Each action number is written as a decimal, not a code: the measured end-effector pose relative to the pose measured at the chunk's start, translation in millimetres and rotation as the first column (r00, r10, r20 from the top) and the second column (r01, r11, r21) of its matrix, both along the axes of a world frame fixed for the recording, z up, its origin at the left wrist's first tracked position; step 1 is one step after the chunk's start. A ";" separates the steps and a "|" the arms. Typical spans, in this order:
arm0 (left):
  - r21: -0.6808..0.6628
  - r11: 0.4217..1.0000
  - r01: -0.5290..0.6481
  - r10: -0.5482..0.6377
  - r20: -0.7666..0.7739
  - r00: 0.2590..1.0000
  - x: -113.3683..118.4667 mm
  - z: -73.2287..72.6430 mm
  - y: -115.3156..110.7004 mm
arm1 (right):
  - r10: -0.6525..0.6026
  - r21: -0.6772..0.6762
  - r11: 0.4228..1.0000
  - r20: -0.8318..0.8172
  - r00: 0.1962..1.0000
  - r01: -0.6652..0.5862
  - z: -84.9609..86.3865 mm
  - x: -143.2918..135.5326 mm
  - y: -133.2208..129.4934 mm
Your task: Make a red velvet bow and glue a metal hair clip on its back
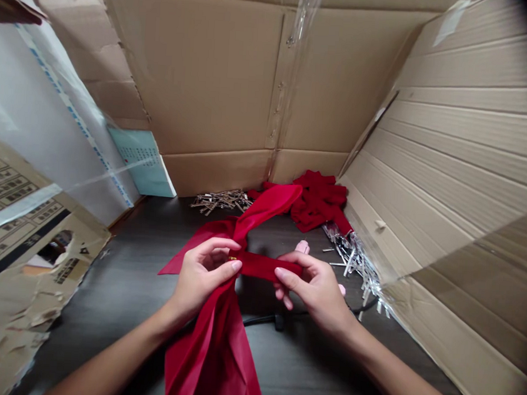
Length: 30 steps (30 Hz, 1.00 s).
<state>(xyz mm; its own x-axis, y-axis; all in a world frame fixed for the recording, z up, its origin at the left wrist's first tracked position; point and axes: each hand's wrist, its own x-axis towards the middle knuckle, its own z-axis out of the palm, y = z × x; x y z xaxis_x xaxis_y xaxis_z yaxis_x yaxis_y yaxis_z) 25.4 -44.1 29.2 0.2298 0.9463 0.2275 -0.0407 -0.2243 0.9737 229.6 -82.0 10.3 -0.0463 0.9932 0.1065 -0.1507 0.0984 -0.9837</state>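
Note:
A large red fabric bow (221,337) with long tails is pinched at its gathered middle by my left hand (204,271), thumb against fingers. A small gold-coloured bit (232,258) shows beside that thumb; its kind is unclear. From the bow's middle a short red ribbon strip (260,266) runs to the right, stretched nearly flat. My right hand (314,283) grips its other end between thumb and fingers. Partly hidden behind the right hand lies a pink object (303,247) on the dark table, its kind not clear.
Metal hair clips lie in one pile (221,201) at the back and silvery ones in another pile (353,255) at the right. Bunched red fabric pieces (318,200) sit between them. Cardboard walls (217,71) enclose the table (122,272). A black cord (257,321) crosses below my hands.

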 end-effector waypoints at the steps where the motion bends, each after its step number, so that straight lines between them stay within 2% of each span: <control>1: -0.011 1.000 0.020 -0.020 0.005 1.000 -0.1 0.3 -0.1 | -0.017 -0.008 1.000 -0.002 1.000 0.017 0.0 0.3 0.2; 3: -0.036 0.999 0.037 -0.037 0.005 0.999 -0.5 0.5 -0.1 | -0.069 -0.019 0.997 0.007 0.998 0.069 -0.5 1.7 1.2; 7: -0.069 0.998 0.001 0.000 0.014 1.000 -2.4 -1.5 1.6 | -0.147 -0.040 0.988 0.047 0.988 0.149 -1.8 6.7 3.7; 16: -0.155 0.979 0.132 -0.128 0.031 0.991 -0.2 1.1 -5.0 | -0.097 -0.095 0.990 0.091 0.991 0.106 -1.9 7.6 6.3; 19: -0.154 0.972 0.179 -0.188 -0.048 0.981 1.9 2.5 -8.6 | -0.103 -0.097 0.989 0.095 0.990 0.113 -2.2 7.4 7.8; 23: -0.050 0.980 0.193 -0.199 -0.219 0.955 3.9 -1.2 -10.5 | -0.068 -0.090 0.993 0.083 0.994 0.076 -5.4 6.9 8.4; 30: -0.031 0.963 0.267 -0.263 -0.317 0.911 5.4 -11.0 -12.6 | 0.047 -0.032 0.998 0.039 0.998 -0.046 -12.6 0.7 6.7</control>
